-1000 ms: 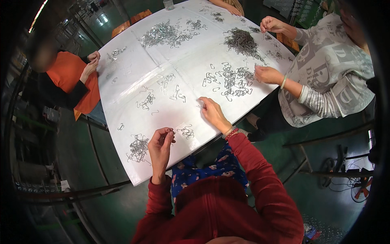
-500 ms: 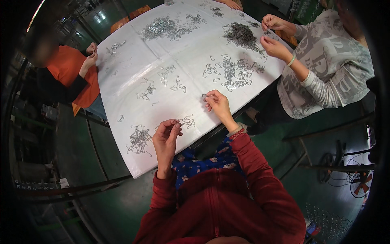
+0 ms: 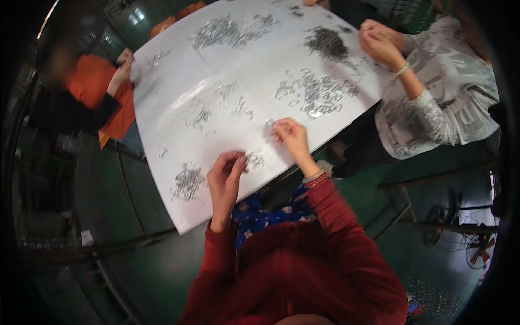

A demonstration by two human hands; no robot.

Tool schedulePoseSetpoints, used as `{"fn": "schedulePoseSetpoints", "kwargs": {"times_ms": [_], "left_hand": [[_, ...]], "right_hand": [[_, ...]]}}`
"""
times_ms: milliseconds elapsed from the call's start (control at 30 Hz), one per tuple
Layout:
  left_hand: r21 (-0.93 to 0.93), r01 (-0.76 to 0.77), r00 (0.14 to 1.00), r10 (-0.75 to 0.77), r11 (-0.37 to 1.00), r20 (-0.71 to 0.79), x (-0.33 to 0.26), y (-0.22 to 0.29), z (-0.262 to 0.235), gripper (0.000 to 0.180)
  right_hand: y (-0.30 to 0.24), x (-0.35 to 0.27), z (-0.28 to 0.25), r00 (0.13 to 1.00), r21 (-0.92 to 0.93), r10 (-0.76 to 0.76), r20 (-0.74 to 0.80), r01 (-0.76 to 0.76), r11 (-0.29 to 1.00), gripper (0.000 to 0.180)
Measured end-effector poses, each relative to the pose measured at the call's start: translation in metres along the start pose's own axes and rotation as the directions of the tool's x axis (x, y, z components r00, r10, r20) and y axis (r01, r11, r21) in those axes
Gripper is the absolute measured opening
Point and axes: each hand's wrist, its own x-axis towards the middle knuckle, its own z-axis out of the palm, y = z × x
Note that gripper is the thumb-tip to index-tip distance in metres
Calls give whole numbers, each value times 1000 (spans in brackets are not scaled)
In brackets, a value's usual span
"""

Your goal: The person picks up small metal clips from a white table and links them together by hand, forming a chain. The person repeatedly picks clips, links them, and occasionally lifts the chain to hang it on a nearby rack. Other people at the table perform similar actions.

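Nearest, at the near edge of the bench (image 3: 162, 119), the left hand (image 3: 225, 179) was curled, its fingertips pinched together over a small heap of thin grey wire pieces (image 3: 253, 160); whether it held one, I cannot tell. A little farther in, the right hand (image 3: 290, 135) was nearly closed, and its fingers pinched one small shiny wire ring (image 3: 269, 123) just above the white sheet. The pieces looked like little bent metal clips, silver-grey and tangled. One loose heap (image 3: 188, 181) lay near the left edge, and I counted about six more heaps toward the far edge; the single pieces were too small to count. Two other persons sat at the bench: one in orange (image 3: 92, 86) at the left edge, and one in grey (image 3: 439, 97) at the right, both hands together.
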Motion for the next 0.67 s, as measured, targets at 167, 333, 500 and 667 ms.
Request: {"fn": "schedulePoseSetpoints", "kwargs": {"times_ms": [167, 333, 500, 667], "left_hand": [[-187, 24, 995, -5, 982, 100, 32, -12, 12, 14], [-260, 137, 977, -88, 956, 193, 30, -18, 22, 13], [-214, 140, 970, -90, 967, 227, 20, -20, 23, 14], [-112, 161, 932, -114, 981, 344, 24, -25, 16, 14]], "right_hand": [[-18, -24, 3, 996, 187, 81, 26, -85, 979, 15], [-32, -47, 7, 977, 410, 177, 122, -212, 887, 17], [-37, -51, 7, 993, -31, 46, 105, -43, 999, 14], [-53, -49, 3, 964, -346, 64, 258, 30, 938, 18]]}}
